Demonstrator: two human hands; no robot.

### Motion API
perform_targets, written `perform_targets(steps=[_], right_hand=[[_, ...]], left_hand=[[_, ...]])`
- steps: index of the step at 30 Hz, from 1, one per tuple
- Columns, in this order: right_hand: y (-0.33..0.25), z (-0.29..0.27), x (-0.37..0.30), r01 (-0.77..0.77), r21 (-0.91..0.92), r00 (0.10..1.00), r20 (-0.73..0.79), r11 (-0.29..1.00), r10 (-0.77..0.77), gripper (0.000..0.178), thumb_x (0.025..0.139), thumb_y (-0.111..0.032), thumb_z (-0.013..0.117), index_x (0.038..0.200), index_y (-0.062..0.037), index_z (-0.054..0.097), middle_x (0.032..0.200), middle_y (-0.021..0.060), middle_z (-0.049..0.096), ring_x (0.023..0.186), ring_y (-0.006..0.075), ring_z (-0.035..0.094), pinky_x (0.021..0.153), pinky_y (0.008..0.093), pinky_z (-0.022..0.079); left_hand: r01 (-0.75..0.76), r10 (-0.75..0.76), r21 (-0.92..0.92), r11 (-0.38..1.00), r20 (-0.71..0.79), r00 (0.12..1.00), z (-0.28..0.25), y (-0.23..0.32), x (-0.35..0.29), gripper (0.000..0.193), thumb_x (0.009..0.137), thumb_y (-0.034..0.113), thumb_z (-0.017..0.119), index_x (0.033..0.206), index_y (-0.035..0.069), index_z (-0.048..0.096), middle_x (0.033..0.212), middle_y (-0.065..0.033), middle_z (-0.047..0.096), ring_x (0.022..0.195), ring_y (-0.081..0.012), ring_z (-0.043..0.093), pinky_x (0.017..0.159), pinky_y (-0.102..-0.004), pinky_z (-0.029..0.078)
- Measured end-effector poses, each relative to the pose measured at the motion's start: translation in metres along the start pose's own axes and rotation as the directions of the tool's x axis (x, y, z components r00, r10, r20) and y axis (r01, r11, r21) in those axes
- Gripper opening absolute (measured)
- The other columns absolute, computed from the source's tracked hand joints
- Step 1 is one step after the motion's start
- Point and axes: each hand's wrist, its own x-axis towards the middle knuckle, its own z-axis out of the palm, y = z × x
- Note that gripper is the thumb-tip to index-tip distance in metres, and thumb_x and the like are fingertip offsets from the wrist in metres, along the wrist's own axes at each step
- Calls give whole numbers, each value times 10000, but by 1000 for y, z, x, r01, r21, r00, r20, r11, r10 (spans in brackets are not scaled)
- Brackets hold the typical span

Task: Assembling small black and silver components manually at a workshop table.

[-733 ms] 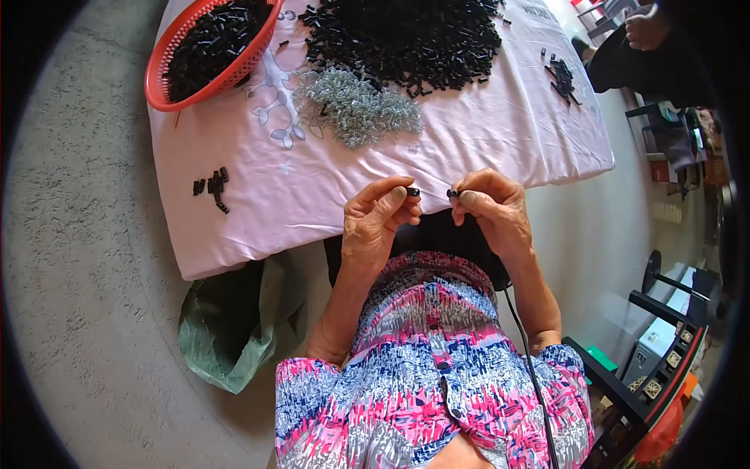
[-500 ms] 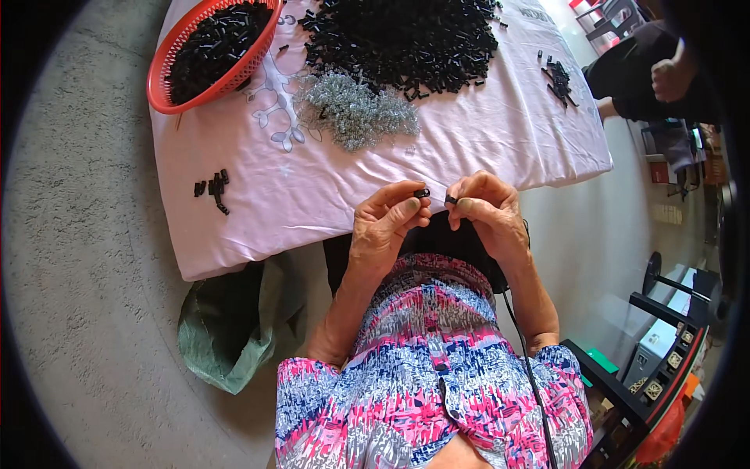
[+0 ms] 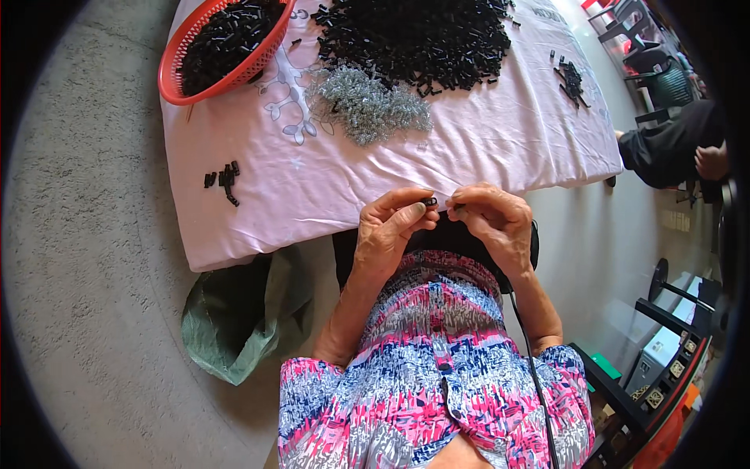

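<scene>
Left hand pinches small black plastic piece, fingertips closed, on person's side of silvery spring heap. Right hand beside it, fingertips closed on dark piece, mostly hidden. Black-piece pile beyond heap.

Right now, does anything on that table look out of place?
One small thing: a single black piece lies alone on the pink cloth, between the red basket and the big black pile, apart from both, so it looks strayed. I see no damage.

Pink cloth covers this tabletop, red basket at left! A black heap meets a silvery pile, small black clusters either side.
</scene>
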Motion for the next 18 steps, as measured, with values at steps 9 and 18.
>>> perform_targets(steps=[9,18], right_hand=[[-2,-7,-7,-77,163,995,-45,984,86,219,767,156,642,968,77,681,959,75,642,832,120,658,743,222,534],[-7,-4,-12,-11,157,996,-82,988,24,231,764,183,613,969,88,660,929,102,650,772,146,677,697,235,550]], left_hand=[[-40,40,31,999,3,999,2,-2,1,209,927,0,625,1131,-39,645,972,-144,699,826,-201,704,739,-301,605],[-50,46,194,980,25,999,6,-5,-2,212,934,42,638,1130,-40,647,946,-158,705,830,-201,702,723,-286,590]])
